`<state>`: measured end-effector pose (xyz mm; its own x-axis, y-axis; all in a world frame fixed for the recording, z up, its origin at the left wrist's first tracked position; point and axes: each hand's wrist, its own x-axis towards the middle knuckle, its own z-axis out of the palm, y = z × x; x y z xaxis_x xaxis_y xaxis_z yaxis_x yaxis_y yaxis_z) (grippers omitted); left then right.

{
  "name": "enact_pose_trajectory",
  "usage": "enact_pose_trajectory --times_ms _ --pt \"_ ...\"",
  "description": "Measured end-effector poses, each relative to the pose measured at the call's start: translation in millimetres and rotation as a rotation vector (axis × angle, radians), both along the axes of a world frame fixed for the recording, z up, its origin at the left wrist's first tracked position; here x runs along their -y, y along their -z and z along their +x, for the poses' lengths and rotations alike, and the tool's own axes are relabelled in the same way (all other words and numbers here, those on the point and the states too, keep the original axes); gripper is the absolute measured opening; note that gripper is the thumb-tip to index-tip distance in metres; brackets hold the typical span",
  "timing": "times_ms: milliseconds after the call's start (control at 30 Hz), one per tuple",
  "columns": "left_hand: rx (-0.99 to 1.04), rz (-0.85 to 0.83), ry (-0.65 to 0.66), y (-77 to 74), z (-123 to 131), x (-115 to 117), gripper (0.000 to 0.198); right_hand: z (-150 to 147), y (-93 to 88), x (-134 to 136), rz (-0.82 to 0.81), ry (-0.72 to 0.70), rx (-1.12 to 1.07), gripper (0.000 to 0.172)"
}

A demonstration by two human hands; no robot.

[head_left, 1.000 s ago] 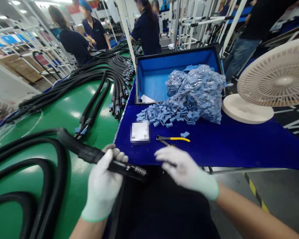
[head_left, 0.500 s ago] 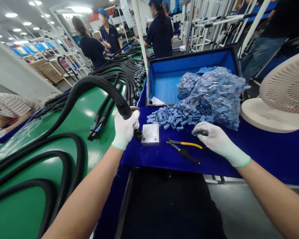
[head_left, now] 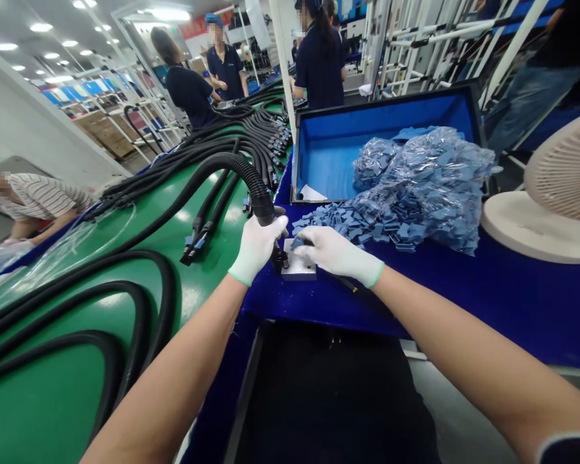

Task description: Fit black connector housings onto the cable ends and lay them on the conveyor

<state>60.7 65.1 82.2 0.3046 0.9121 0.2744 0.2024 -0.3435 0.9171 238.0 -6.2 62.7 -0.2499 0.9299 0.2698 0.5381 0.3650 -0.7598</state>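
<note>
Two-handed clip fitting: white-gloved left hand (head_left: 257, 248) clamped round black corrugated hose (head_left: 263, 206), right hand (head_left: 337, 251) fingers pinched on small blue plastic clip (head_left: 297, 243); next, seat clip on hose end.

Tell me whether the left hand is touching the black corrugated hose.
Touching. The head view shows the gloved left hand closed around the black corrugated hose near its end.

Your right hand (head_left: 341, 250) can slide right along the front edge of the worktop (head_left: 473, 303); bagged blue clips (head_left: 423, 193) block the way behind.
</note>
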Motion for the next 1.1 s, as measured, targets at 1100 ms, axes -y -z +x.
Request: enact_pose_trajectory --times_ms 1100 --pt "-1.206 -0.672 -0.535 62.4 -351 231 0.081 -24 14.0 -24 -0.012 -0.053 0.289 0.016"
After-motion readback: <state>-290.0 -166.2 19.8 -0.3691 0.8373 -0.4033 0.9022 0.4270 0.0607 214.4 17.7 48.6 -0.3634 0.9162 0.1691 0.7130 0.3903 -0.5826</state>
